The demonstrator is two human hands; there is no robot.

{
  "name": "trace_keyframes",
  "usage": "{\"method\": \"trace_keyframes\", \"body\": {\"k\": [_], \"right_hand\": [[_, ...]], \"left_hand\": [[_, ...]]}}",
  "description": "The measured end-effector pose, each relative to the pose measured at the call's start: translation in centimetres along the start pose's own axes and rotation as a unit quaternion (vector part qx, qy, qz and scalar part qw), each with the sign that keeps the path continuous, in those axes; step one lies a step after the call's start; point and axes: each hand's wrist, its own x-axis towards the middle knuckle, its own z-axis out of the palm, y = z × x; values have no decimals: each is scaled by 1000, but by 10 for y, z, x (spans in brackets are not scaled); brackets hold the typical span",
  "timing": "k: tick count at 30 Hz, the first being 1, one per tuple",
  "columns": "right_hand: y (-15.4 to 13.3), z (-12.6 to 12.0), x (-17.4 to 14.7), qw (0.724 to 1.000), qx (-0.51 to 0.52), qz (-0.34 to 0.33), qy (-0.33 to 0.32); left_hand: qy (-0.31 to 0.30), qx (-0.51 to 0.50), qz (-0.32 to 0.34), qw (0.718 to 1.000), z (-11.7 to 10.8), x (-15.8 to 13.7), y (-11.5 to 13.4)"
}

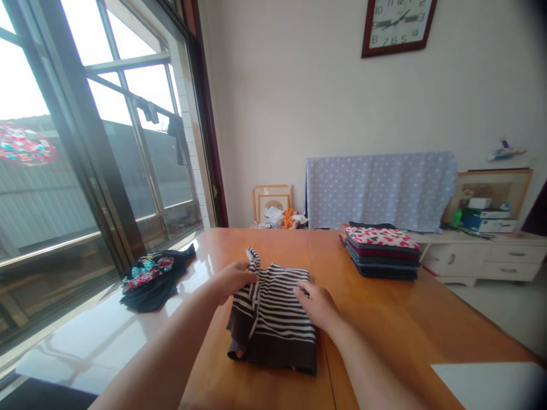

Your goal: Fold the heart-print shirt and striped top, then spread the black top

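A brown-and-white striped knit sweater [284,304] with a plain dark ribbed hem lies partly folded on the wooden table [367,347]. My left hand [235,281] is closed on its left side, where a strip of striped cloth is raised and folded over; some fingertips are hidden by the fabric. On the sweater's right edge rests my right hand [316,302], its thumb and fingers slightly apart on top of the cloth.
A stack of folded clothes [382,253] stands at the table's back right. Dark clothing with a floral pattern [156,279] lies at the left, by the window [141,142]. A white sheet-like surface [491,384] shows at the front right corner.
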Motion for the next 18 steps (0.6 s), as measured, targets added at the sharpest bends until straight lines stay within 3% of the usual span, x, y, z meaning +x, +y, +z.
{"method": "trace_keyframes", "body": {"k": [5, 8, 12, 18], "right_hand": [[4, -5, 2, 998, 31, 38, 44], [9, -6, 5, 990, 91, 97, 49], [7, -4, 6, 969, 188, 158, 30], [-11, -3, 2, 937, 291, 193, -13]], "left_hand": [[-7, 84, 48, 995, 77, 16, -16], [12, 171, 45, 984, 103, 22, -32], [27, 223, 30, 974, 106, 20, -33], [-36, 132, -23, 990, 98, 10, -15]]}}
